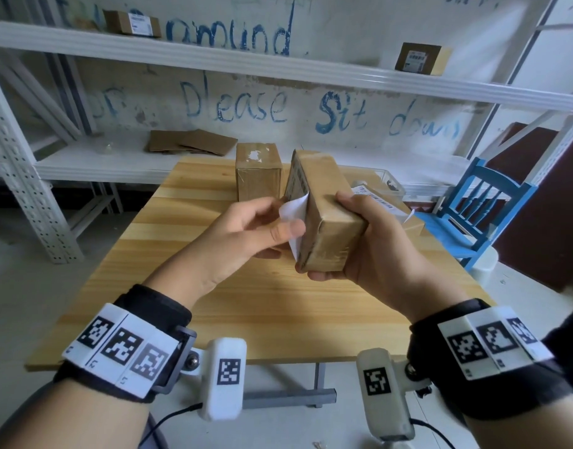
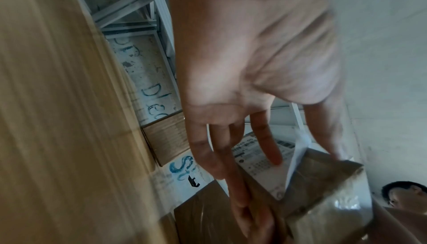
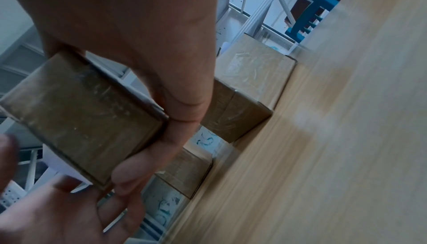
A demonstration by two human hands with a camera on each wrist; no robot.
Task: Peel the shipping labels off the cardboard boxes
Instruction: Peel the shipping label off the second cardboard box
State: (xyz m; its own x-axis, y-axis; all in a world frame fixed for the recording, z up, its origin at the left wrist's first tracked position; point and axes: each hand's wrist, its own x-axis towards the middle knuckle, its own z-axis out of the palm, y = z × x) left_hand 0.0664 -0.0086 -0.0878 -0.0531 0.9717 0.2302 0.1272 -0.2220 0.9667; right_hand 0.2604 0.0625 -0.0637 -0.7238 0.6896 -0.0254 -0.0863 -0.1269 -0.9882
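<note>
Two hands: both are up over the worktop (image 1: 278, 306), working on one cardboard box (image 1: 324, 202).
Right hand (image 1: 375, 251): fingers (image 3: 148, 158) are curled round the box end and hold it tilted in the air.
Left hand (image 1: 243, 231): thumb and fingers (image 2: 265, 138) pinch the white shipping label (image 1: 294, 209).
Shipping label: one part is lifted off the left side of the held box, the rest sticks to it.
Second box (image 1: 258, 170): stands on the worktop behind the hands, with a torn white patch on top.
Third box (image 1: 395, 205): lies behind the right hand, with a label on top.
Blue chair (image 1: 479, 209): stands to the right of the worktop.
</note>
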